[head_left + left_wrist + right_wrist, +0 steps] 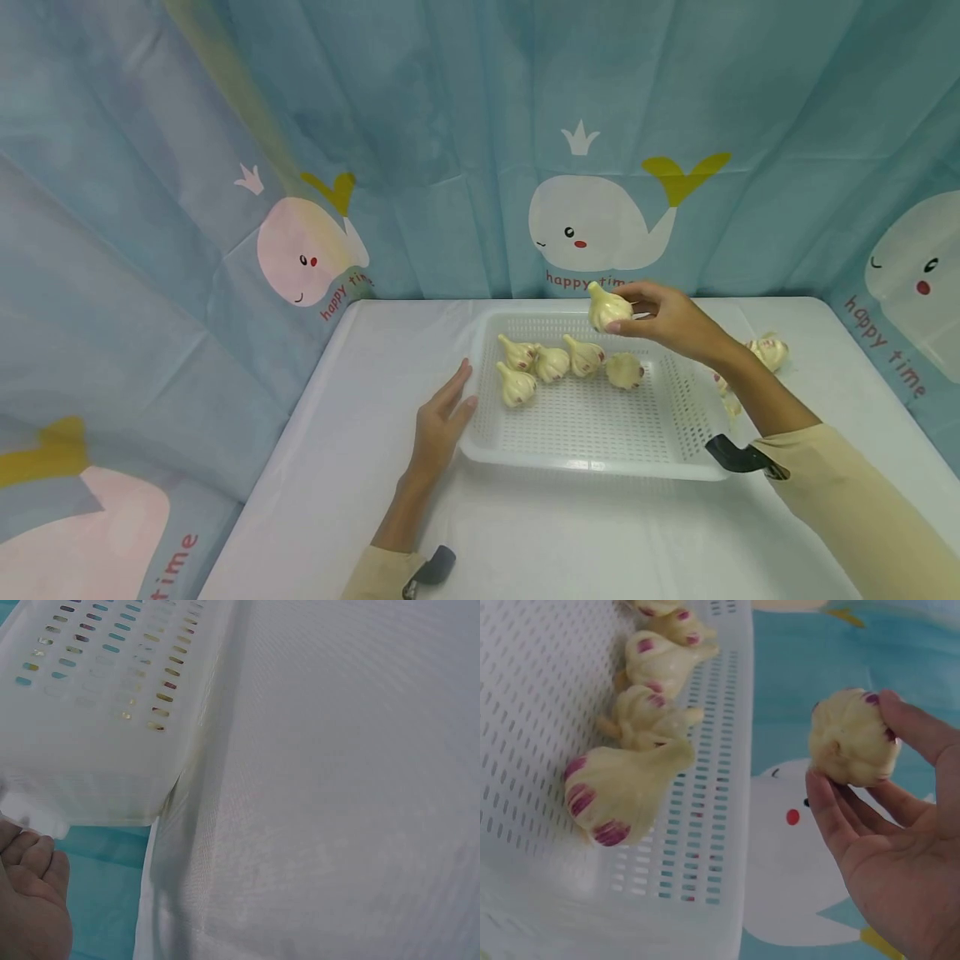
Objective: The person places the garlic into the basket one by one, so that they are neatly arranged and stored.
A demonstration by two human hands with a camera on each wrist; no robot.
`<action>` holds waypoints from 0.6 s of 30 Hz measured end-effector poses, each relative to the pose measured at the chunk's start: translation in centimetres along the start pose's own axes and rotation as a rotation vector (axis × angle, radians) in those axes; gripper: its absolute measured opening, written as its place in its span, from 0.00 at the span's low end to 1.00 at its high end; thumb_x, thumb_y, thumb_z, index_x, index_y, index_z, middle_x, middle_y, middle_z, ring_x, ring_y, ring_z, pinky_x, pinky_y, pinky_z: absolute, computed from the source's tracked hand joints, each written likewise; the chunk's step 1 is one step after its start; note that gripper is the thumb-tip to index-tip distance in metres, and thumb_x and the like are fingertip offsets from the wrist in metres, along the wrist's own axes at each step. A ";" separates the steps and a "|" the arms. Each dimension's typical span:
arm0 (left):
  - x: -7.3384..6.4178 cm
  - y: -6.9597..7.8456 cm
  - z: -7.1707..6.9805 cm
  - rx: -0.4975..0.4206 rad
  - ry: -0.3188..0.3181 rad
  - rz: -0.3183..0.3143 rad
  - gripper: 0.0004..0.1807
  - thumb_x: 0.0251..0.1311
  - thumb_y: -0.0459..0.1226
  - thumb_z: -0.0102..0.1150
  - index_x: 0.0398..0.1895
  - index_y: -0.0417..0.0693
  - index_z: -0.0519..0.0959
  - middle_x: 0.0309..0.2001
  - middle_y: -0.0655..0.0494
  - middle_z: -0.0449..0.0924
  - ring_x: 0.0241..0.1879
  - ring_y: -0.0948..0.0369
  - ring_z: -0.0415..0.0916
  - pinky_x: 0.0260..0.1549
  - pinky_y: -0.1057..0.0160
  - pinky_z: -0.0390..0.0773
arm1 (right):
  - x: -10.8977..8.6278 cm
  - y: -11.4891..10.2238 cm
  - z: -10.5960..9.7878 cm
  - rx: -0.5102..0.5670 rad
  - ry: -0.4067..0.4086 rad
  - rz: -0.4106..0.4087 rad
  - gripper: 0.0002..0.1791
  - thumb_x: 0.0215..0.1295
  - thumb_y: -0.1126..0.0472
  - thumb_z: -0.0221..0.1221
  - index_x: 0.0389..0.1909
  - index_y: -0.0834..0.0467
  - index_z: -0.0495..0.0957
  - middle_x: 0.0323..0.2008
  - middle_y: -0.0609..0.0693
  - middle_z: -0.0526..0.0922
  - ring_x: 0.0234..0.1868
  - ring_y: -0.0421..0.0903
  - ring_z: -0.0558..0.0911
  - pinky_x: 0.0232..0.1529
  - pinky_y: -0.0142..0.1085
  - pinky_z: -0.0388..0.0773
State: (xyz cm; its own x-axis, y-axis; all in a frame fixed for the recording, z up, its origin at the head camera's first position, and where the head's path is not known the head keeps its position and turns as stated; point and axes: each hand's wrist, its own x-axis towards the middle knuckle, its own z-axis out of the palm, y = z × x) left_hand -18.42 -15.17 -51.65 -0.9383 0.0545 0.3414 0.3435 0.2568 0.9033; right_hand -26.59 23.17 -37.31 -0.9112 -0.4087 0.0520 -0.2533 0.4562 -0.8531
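Note:
My right hand (671,318) pinches a garlic bulb (609,308) between thumb and fingers, above the far rim of a white plastic basket (592,467). In the right wrist view the same bulb (853,739) shows its round base and purple patches. Several other garlic bulbs (516,386) lie inside the basket, toward its left and back. At the basket's left side, my left hand (437,427) touches the rim with thumb and fingers spread. Only part of that hand (34,889) appears in the left wrist view, beside the basket wall.
More garlic (769,352) lies on the white table (360,433) right of the basket, partly hidden by my right forearm. A blue curtain (465,167) with whale prints hangs behind the table and along both sides.

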 end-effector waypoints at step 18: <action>-0.1 -0.1 0.0 0.025 0.000 -0.011 0.27 0.77 0.38 0.59 0.77 0.53 0.72 0.79 0.64 0.66 0.80 0.63 0.61 0.77 0.69 0.61 | 2.9 0.9 3.2 -0.070 -0.090 -0.017 0.40 0.63 0.45 0.75 0.71 0.58 0.74 0.67 0.56 0.79 0.66 0.57 0.81 0.63 0.55 0.84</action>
State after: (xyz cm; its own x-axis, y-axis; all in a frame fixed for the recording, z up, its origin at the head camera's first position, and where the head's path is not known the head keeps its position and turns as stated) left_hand -18.39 -15.16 -51.74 -0.9421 0.0517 0.3313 0.3321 0.2817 0.9002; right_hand -28.43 19.89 -39.54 -0.8744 -0.4848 0.0163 -0.2932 0.5013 -0.8141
